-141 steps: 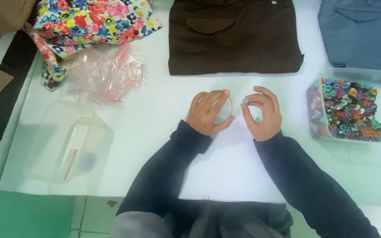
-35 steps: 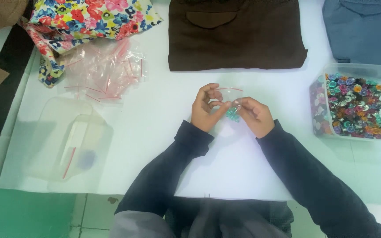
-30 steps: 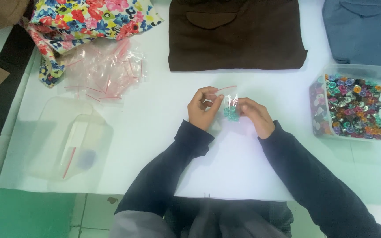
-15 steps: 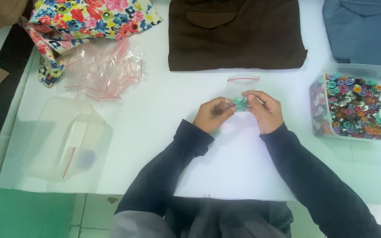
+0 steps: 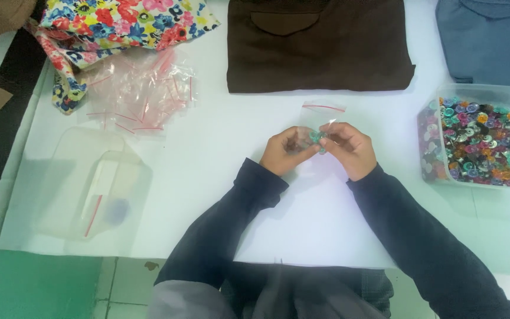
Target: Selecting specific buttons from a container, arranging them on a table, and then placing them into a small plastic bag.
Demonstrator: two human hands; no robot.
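Note:
My left hand and my right hand meet over the white table, fingertips pinched together. Between them they hold a small clear zip bag with a red seal line, its open top pointing away from me. A small teal button shows at the fingertips, inside or against the bag's lower part. Both forearms are in dark sleeves.
A clear tub of several coloured buttons stands at the right. A pile of empty zip bags lies upper left, beside floral fabric. A clear lidded container sits at the left. Brown and blue folded garments lie along the far edge.
The hands first held the bag flat near the table, then lifted and turned it; the bag's sealed top now points away, with the teal button at the fingertips.

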